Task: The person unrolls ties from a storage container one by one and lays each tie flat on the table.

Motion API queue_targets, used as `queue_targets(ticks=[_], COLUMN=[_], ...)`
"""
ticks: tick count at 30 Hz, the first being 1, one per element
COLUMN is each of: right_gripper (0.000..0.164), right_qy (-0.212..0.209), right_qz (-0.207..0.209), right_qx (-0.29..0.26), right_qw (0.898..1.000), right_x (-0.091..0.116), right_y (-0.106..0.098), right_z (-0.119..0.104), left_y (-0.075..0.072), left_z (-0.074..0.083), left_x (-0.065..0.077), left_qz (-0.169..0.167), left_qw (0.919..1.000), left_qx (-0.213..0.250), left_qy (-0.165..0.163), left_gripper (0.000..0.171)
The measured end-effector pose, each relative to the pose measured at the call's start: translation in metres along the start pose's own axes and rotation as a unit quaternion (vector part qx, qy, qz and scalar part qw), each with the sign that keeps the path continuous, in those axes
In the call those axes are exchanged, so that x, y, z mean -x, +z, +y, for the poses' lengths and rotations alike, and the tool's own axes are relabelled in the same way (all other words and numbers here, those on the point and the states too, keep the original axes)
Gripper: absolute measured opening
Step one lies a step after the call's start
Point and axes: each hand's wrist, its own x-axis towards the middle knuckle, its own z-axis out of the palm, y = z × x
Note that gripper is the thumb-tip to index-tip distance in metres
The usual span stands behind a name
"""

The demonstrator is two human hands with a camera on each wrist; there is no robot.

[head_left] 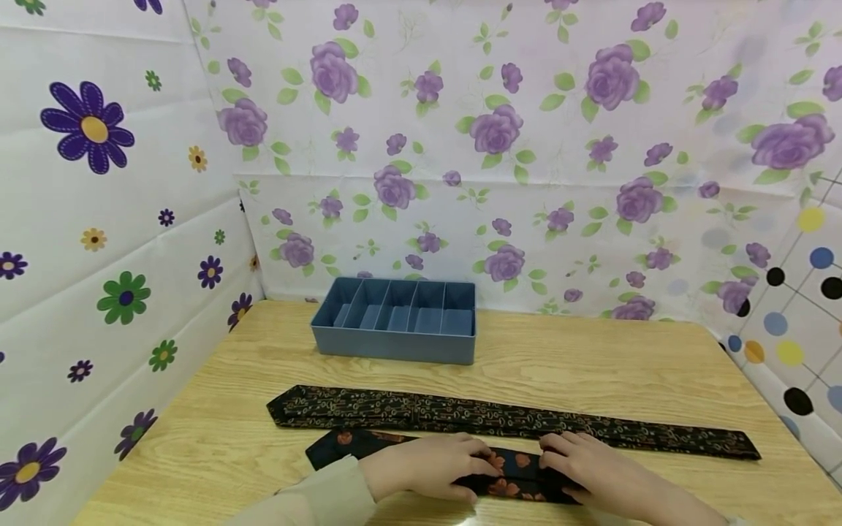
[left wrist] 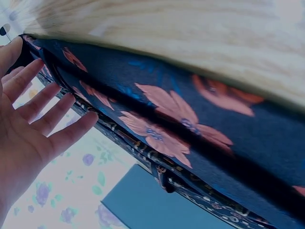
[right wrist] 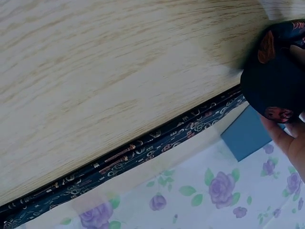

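Note:
A dark necktie with orange flowers (head_left: 505, 487) lies near the table's front edge, its pointed end to the left. Over its middle rests my left hand (head_left: 437, 464); the left wrist view shows the fingers (left wrist: 72, 132) fairly straight and spread along the tie's edge. At the tie's right end, which looks folded over, my right hand (head_left: 595, 467) grips the fabric between thumb and fingers. In the right wrist view this rounded fold (right wrist: 271, 81) is lifted a little. Just behind lies a black necktie with a small gold pattern (head_left: 368, 408), stretched out flat across the table.
A blue-grey box (head_left: 395, 345) with several narrow compartments stands at the back of the wooden table (head_left: 592, 358), left of centre. Flower-printed cloth (head_left: 447, 183) hangs behind and to the left; dotted cloth (head_left: 789, 321) hangs on the right.

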Motion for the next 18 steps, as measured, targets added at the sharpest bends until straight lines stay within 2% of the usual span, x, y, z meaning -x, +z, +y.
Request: queue_targets(ticks=[6, 18], right_gripper=[0.039, 0.035], right_qy=[-0.002, 0.008], right_qz=[0.006, -0.022], right_qx=[-0.024, -0.016], right_qw=[1.000, 1.000], right_x=[0.000, 0.002], right_y=[-0.001, -0.003], right_z=[0.003, 0.005], left_y=[-0.001, 0.001], left_z=[0.004, 0.005], left_x=[-0.006, -0.012], left_qz=[0.005, -0.029], left_qw=[0.9992, 0.9995], left_qx=[-0.026, -0.002], left_qy=[0.029, 0.010], left_gripper=[0.049, 0.053])
